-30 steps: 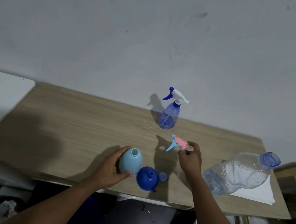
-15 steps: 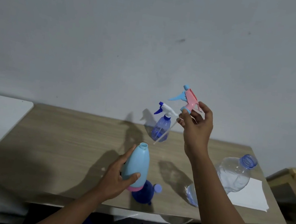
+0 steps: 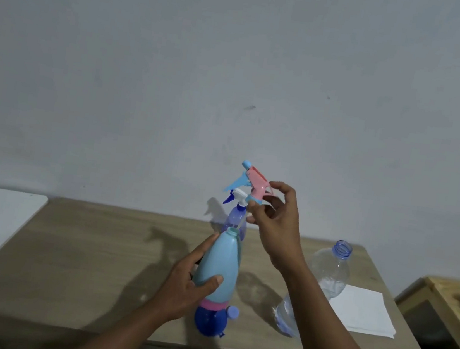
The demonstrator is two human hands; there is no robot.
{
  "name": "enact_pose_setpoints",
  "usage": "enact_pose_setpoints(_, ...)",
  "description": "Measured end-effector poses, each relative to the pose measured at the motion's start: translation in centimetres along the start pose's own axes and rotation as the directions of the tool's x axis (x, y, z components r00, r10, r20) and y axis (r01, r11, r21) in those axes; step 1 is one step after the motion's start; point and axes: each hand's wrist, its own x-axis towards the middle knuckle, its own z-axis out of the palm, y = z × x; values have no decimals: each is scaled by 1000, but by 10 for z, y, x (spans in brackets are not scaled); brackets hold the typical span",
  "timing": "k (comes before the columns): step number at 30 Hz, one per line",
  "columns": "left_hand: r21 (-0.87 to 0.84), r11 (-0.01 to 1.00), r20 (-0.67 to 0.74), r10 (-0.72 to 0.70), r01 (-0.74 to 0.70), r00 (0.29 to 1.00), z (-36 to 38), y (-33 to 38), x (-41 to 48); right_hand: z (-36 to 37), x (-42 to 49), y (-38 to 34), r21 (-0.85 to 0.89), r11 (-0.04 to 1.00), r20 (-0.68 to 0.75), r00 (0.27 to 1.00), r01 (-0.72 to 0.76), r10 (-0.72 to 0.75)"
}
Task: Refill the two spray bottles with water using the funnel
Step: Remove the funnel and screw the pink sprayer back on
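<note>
left hand (image 3: pixel 188 283) grips light-blue bottle (image 3: pixel 219 266) | right hand (image 3: pixel 273 224) — pinches sprayer head (image 3: pixel 255 185)

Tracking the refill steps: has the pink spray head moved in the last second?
Yes. The right hand lifted the pink spray head from down near the table to above the top of the back spray bottle.

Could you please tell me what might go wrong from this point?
The right hand pinches the pink spray head, its thin dip tube at the neck of the light blue bottle; the tube could miss or bend. The right forearm crosses the uncapped water bottle; a bump might wet the white paper. The funnel, near the front edge of the table, could get knocked off.
</note>
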Motion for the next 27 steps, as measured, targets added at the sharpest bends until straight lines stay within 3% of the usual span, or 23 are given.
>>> enact_pose_setpoints(8, 4, 999, 7, 48, -48, 999, 1, 30, -4, -6, -29, -11, -97, 990, 225, 971, 107, -83)
enact_pose_setpoints(27, -13, 994, 37, 113, -112, 993, -2, 69, -12, -7, -47, -35, 87, 987, 162, 976, 136, -148)
